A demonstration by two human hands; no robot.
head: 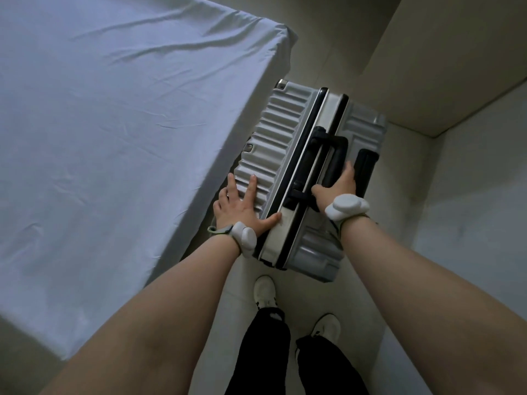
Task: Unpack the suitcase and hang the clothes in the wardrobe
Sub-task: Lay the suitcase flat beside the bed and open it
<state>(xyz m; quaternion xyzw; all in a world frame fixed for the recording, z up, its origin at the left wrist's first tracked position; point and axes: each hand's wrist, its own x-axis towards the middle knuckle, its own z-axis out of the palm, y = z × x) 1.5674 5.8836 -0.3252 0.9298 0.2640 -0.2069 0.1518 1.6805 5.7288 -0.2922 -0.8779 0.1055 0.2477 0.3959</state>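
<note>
Standing shut just beside the bed [114, 138], the silver-grey suitcase [288, 132] has its two shells closed along a dark seam, so nothing inside shows. Its ribbed side faces the bed and its handle [328, 155], a black loop, lies on the upward face. Whether the bottom of the suitcase touches the floor [399, 266] cannot be told. The left hand [242, 206] lies flat on the ribbed side at the near corner of the suitcase, fingers [251, 186] straight and spread, the thumb stretched across to the pale edge by the seam; it presses and grips nothing. The right hand [339, 186] grips the near end of the handle, fingers curled over it and the thumb wrapped round the near side. Both forearms are bare and reach forward and down to the suitcase, the left one on the bed side of it, the right one on the far side from the bed. Each wrist wears a white band [243, 238], just short of the suitcase. Nearer the person than the suitcase, two white shoes [265, 290] and black trousers [262, 352] stand on the pale floor. Beyond the suitcase, away from the bed, a beige panel [442, 67] rises from the floor.
</note>
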